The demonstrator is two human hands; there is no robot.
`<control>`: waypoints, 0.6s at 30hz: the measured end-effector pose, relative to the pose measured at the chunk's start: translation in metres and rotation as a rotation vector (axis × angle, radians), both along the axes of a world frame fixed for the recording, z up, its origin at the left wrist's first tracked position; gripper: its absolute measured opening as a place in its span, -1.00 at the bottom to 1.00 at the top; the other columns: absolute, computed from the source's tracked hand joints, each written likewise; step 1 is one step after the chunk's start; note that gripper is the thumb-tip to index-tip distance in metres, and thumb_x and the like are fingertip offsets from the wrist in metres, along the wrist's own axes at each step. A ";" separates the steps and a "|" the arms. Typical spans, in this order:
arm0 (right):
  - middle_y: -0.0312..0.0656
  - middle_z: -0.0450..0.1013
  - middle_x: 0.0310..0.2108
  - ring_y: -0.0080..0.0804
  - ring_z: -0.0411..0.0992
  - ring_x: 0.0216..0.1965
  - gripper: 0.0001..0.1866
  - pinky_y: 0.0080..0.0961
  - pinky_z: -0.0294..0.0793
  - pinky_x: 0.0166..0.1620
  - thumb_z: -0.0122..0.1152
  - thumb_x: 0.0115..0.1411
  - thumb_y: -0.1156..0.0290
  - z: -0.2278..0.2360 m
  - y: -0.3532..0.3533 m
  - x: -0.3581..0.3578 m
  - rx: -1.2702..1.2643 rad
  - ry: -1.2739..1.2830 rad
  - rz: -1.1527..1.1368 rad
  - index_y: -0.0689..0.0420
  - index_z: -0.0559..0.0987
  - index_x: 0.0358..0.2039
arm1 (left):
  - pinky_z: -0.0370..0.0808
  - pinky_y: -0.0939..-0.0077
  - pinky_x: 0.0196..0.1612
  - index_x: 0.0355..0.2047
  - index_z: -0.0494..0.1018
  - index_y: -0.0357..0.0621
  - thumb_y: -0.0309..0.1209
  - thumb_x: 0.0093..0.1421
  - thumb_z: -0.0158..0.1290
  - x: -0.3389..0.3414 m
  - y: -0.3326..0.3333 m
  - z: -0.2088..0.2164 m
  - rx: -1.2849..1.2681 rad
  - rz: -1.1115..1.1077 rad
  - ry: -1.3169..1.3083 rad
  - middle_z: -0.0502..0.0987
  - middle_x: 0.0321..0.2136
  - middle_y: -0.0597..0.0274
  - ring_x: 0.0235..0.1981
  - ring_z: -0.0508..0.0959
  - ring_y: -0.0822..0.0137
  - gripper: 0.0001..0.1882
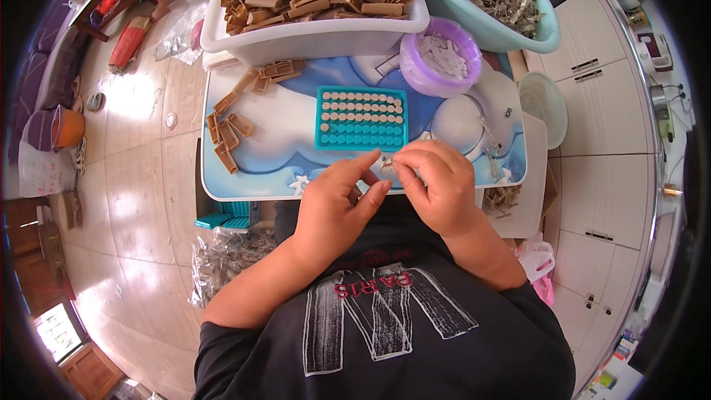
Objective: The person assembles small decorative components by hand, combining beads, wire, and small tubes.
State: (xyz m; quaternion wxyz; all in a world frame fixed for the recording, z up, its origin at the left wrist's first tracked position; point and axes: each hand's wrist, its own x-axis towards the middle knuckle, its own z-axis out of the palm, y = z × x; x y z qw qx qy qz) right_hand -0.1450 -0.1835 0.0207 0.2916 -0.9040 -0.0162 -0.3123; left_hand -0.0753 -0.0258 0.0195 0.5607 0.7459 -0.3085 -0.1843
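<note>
My left hand is held over the table's near edge, its thumb and index finger apart, with nothing seen between them. Close beside it on the right, my right hand is closed in a pinch, thumb against fingers; what it holds is too small to make out. Just beyond both hands lies a teal tray with rows of round pits. Whitish discs fill the far rows and one pit at the left of the row after them; the nearer pits show teal.
Brown curved pieces lie at the table's left. At the back stand a white bin heaped with more, a purple bowl of white strips and a light blue tub of clear wrapped pieces. Clear strips lie at the right.
</note>
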 end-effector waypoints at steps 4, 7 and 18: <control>-0.22 0.45 -0.50 -0.24 0.41 -0.50 -0.83 -0.39 0.37 -0.46 0.26 -0.14 0.60 0.001 -0.003 0.006 -0.055 -0.083 -0.039 0.15 0.46 -0.50 | 0.46 0.40 -0.53 -0.13 0.44 -0.24 -0.43 0.12 0.07 -0.005 0.003 -0.009 0.001 -0.052 -0.187 0.54 -0.39 0.07 -0.56 0.54 0.13 -0.70; -0.23 0.45 -0.50 -0.25 0.41 -0.51 -0.83 -0.41 0.35 -0.47 0.25 -0.14 0.62 0.003 -0.002 0.008 -0.060 -0.080 -0.050 0.14 0.46 -0.51 | 0.46 0.37 -0.52 -0.14 0.44 -0.23 -0.40 0.12 0.07 -0.005 0.002 -0.005 0.035 -0.109 -0.355 0.54 -0.40 0.07 -0.56 0.53 0.08 -0.71; -0.20 0.42 -0.42 -0.37 0.40 -0.44 -0.84 -0.56 0.37 -0.38 0.27 -0.09 0.68 0.006 -0.004 0.000 0.371 0.074 0.167 0.19 0.52 -0.47 | 0.25 0.70 -0.54 -0.06 0.24 -0.28 -0.49 0.24 -0.19 0.025 0.016 0.004 -0.512 0.079 0.890 0.32 -0.45 0.30 -0.57 0.28 0.56 -0.74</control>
